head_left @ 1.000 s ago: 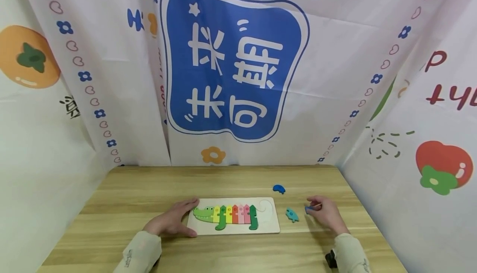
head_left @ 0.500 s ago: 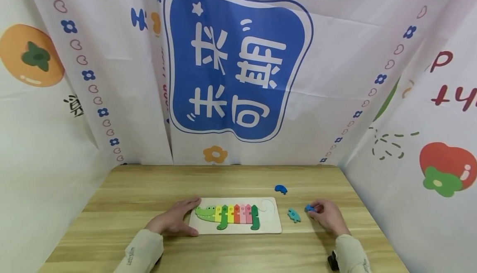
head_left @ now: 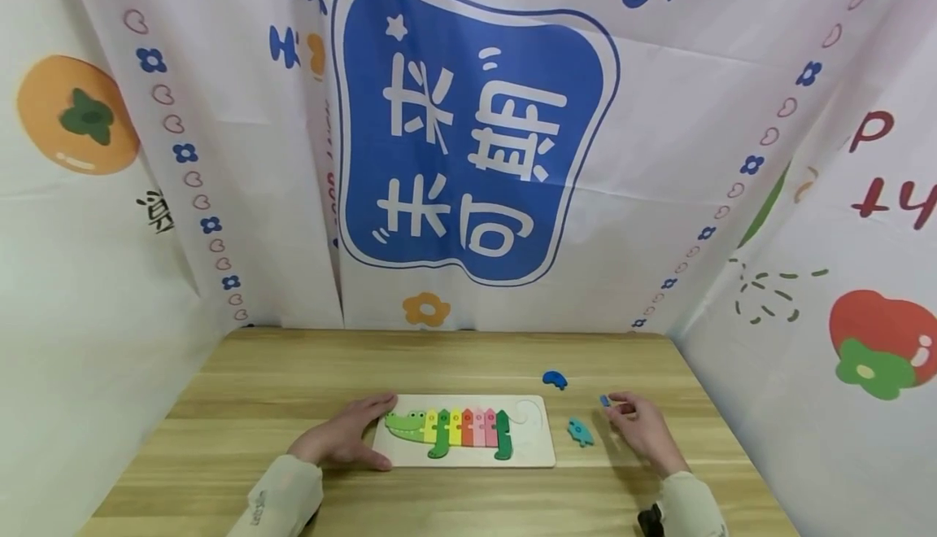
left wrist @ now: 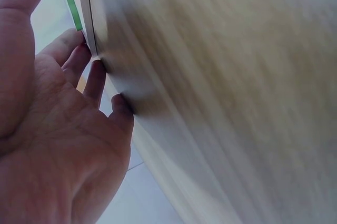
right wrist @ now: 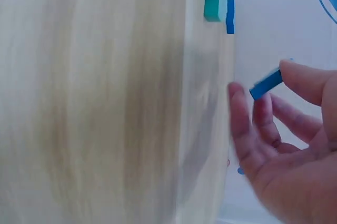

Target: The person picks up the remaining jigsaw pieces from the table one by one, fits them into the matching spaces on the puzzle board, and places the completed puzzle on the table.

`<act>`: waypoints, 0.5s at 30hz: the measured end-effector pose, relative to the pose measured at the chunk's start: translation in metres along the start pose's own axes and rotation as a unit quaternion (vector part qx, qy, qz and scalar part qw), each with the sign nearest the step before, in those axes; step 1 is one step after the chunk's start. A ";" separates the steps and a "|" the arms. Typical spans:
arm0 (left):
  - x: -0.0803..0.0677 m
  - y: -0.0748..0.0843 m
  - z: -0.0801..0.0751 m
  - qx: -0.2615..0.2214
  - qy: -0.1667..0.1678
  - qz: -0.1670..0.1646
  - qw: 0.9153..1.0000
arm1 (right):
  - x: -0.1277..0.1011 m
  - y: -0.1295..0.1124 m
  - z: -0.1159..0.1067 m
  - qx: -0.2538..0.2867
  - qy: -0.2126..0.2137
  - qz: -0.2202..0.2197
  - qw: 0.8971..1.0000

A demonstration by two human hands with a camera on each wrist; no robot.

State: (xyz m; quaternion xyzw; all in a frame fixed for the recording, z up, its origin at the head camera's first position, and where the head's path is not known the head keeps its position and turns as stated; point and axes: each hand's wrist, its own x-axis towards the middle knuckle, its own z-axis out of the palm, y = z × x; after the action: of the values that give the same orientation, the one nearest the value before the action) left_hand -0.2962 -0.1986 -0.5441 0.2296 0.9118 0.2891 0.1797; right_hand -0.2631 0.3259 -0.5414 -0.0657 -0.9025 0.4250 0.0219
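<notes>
A white backdrop cloth behind the wooden table carries a blue panel of large white Chinese characters, seen mirrored, with red letters "P" and "Y" partly visible at the right edge

Blue piece, teal piece, rainbow-striped crocodile.

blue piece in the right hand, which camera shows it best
The right wrist view: the small blue piece fills more of the frame, pinched at the fingertips of the right hand and clear of the table. The head view shows it only as a tiny blue speck at that hand's fingertips. The left wrist view does not show it.
</notes>
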 end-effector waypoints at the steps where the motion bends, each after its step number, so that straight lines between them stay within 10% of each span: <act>1: 0.001 0.000 0.001 0.001 -0.001 0.006 1.000 | -0.001 0.000 0.000 0.010 0.006 0.004 1.000; 15: 0.005 -0.003 0.002 0.015 0.000 0.013 1.000 | -0.005 -0.021 0.000 0.184 0.019 -0.014 0.983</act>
State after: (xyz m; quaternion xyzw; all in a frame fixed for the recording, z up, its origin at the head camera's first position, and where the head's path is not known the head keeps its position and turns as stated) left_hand -0.3005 -0.1969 -0.5481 0.2444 0.9129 0.2775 0.1728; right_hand -0.2605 0.3119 -0.5250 -0.0558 -0.8089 0.5825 0.0564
